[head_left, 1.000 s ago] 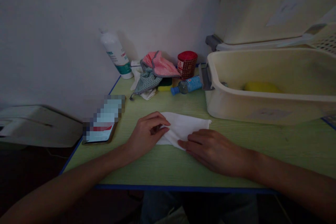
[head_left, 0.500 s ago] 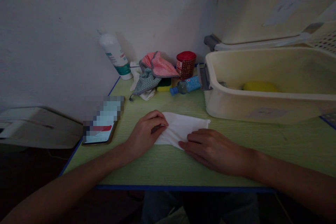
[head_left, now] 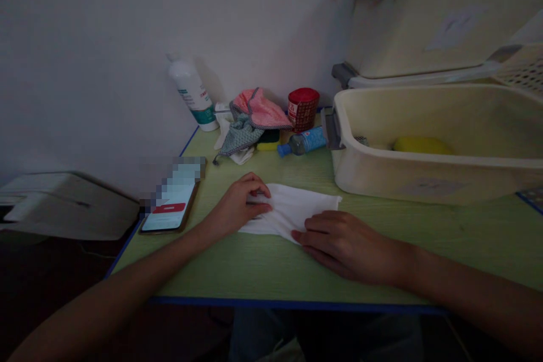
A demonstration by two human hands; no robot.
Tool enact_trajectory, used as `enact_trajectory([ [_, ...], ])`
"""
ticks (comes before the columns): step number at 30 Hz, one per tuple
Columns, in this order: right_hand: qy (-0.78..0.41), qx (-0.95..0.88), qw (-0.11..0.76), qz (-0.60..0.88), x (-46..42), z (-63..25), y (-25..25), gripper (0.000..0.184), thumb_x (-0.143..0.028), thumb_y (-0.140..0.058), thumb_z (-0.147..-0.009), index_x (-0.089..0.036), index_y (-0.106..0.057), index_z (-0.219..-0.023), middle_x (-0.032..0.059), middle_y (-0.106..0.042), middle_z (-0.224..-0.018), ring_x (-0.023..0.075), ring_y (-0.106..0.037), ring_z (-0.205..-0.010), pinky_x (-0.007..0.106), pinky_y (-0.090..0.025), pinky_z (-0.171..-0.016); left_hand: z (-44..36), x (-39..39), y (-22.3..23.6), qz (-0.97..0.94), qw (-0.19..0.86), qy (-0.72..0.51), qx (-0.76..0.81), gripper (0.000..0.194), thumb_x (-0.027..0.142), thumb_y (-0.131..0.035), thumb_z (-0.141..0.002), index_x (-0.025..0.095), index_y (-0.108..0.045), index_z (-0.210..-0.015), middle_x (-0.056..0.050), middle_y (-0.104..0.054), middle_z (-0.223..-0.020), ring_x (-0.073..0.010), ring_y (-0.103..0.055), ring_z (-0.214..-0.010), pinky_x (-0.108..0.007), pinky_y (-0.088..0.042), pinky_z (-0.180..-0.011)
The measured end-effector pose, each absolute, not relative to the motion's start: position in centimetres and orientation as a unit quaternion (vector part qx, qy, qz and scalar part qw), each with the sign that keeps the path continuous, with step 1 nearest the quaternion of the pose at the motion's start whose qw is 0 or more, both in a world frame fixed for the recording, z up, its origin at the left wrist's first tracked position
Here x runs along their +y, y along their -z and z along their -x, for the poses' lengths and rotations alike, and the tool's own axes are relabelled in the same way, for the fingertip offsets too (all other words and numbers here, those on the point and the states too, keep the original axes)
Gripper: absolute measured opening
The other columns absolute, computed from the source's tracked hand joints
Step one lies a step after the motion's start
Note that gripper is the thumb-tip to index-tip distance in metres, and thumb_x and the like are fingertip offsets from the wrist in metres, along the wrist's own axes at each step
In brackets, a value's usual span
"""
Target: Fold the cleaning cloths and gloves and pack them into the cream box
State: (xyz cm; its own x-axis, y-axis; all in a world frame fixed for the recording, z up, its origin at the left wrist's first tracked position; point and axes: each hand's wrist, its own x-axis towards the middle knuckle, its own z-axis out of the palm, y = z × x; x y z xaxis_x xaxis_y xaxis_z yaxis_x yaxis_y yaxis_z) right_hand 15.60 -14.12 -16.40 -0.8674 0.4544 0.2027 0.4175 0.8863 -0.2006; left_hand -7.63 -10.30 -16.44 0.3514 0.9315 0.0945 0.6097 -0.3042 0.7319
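A white folded cloth (head_left: 297, 206) lies on the green table (head_left: 263, 271) in front of me. My left hand (head_left: 237, 203) rests on the cloth's left end with its fingers curled and pinching the fabric. My right hand (head_left: 343, 243) lies flat on the cloth's near right edge, fingers stretched out and pressing it down.
A phone (head_left: 169, 212) lies at the table's left edge. At the back stand a white bottle (head_left: 193, 93), a heap of pink and grey cloths (head_left: 250, 119), a red cup (head_left: 302, 107) and a lying water bottle (head_left: 303, 140). A cream tub (head_left: 424, 175) holding a yellow object (head_left: 419, 145) fills the right.
My left hand has slid a little left along the cloth, keeping its pinch. My right hand has stayed in place. The view has shifted slightly.
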Motion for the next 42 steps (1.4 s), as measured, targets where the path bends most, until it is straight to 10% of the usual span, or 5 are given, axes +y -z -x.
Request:
enact_trajectory([
  [31,-0.07,-0.967,0.112,0.218,-13.9,-15.6,16.1,0.027,-0.019,-0.039,-0.094,-0.015,-0.064,-0.104,0.0059,-0.066,-0.08,0.0164,-0.061,-0.075,0.029,-0.044,-0.069,8.4,-9.8,15.5,-0.734,0.429,-0.245,0.466,0.007,0.009,-0.071,-0.061,0.014,-0.066,-0.06,-0.001,-0.057,-0.081,-0.0102,-0.056,-0.073,-0.025,-0.048,-0.074],
  [42,-0.062,-0.966,0.124,0.217,-14.0,-15.8,16.5,0.026,-0.018,-0.042,-0.092,-0.014,-0.062,-0.107,0.0061,-0.067,-0.084,0.0168,-0.061,-0.076,0.028,-0.044,-0.069,7.0,-13.5,15.8,-0.887,0.088,-0.307,0.333,0.023,0.025,-0.057,-0.082,0.01,-0.065,-0.099,-0.014,-0.064,-0.103,-0.0207,-0.06,-0.098,-0.034,-0.049,-0.086],
])
